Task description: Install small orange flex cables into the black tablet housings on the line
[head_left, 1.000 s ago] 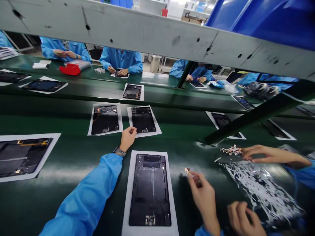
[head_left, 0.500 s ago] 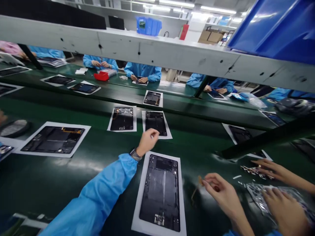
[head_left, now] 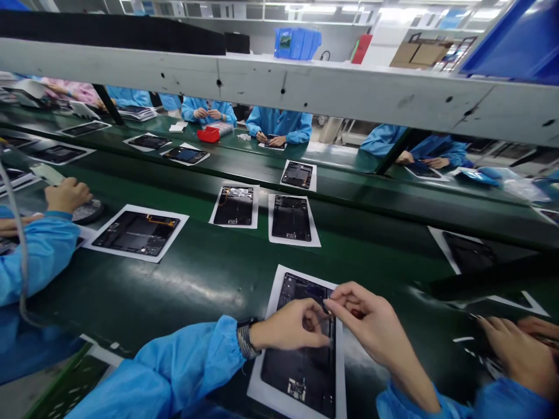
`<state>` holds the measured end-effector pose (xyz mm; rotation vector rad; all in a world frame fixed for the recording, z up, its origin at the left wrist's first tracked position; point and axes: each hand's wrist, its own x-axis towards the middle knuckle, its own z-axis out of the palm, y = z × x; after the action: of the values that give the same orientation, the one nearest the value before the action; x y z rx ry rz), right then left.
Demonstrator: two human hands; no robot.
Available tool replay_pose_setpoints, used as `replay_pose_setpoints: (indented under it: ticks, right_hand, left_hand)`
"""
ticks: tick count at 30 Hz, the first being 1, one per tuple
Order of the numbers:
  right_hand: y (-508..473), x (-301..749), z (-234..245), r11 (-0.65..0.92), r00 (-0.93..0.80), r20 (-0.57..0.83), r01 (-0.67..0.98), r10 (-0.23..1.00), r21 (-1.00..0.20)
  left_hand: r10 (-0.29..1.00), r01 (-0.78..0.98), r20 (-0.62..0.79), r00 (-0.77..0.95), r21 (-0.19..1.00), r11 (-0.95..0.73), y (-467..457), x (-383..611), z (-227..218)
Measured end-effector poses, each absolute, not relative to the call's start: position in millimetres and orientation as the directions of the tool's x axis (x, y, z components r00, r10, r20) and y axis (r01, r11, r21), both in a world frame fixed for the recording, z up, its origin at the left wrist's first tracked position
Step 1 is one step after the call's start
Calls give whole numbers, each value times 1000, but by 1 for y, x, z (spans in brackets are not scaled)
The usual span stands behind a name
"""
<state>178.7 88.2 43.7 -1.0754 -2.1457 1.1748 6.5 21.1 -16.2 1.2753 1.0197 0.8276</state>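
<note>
A black tablet housing (head_left: 301, 355) lies on a white sheet (head_left: 266, 384) in front of me. Over its upper half my left hand (head_left: 292, 327) hovers with curled fingers, thumb and index fingertip apart and nothing visible between them. My right hand (head_left: 371, 320) comes in from the right, thumb and forefinger pinched at the left hand's fingertips. A small dark bit of a flex cable (head_left: 326, 306) shows at that pinch; the rest of it is hidden. Near the housing's lower end sits a small board with metal contacts (head_left: 297, 389).
Other open tablet housings on white sheets lie beyond, including one with an orange flex cable (head_left: 140, 233) at left. A co-worker's hand (head_left: 67, 195) works at far left, another's (head_left: 517, 349) at right. A shelf beam (head_left: 349, 90) and dark post (head_left: 489, 276) stand ahead.
My left hand has moved back from the far housings to over the near one. My right hand has brought the orange flex cable left and up to meet it. The view has shifted left.
</note>
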Motion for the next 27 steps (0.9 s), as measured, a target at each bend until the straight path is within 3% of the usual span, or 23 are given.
replay_pose_setpoints:
  ticks: [3,6,10,13,19,27]
  right_hand:
    - [105,155,28,250,-607,-22,361,795,-899]
    - [122,138,8,176,-626,-105,370,773,-912]
    - [139,127,-19,131,-665,-189,401,722,-907]
    - [148,120,-32,229,-661,-192,496,726,-838]
    - [156,100,-36,385,-656,-201,633,728,-672]
    - [185,82,-47,339,-586,-388,770,711,-541]
  left_hand:
    - [980,341,-99,175,940,34,14,-9,-24]
    - [995,655,93,30,750,-90,4,-23,-34]
    - [952,889,255,170,376,-259,-5,-37,-44]
    - [920,920,295,258,217,-327,-5,-44,-50]
    - [843,902,430,323,129,-412,1,-43,-61]
    - [817,870,467,337,177,-460,3,-37,-69]
